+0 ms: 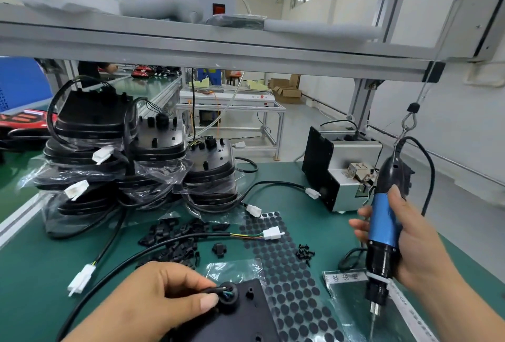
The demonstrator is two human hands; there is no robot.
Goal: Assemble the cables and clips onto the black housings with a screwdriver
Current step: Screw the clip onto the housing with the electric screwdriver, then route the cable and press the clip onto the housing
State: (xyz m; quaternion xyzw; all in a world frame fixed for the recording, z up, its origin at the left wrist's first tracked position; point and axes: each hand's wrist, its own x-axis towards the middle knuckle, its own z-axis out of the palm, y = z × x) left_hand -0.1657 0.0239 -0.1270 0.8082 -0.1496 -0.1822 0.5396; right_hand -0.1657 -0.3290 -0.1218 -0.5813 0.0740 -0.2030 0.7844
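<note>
Far left of and behind the black housing [254, 314], a stack of bagged housings [114, 156] is seen w/ leads looped round it. A white connector [81, 279] lies on the mat left of the housing. At the housing's near-left corner the cable [210, 290] end is pinched btw thumb and curled fingers of the left hand [153, 298], right at the round grommet [228, 298]. The cable is judged light but springy and apt to pull back out. It is best gripped at the grommet, not by the thin coloured wires, which prob. damage easily. Just behind the housing the clips [175, 240] are scattered: small, hard and light, best pinched singly. The housing itself looks like rigid, smooth plastic, likely to slide unless pressed down flat. Against its right edge a sheet of round pads [287, 273] is laid, w/ loose screws [306, 253] behind-right. Further right the screwdriver [382, 232] is held upright, bit down. The right hand [412, 240] is wrapped round its blue barrel. It hangs from a hook and cord, so its weight is prob. partly carried.
</note>
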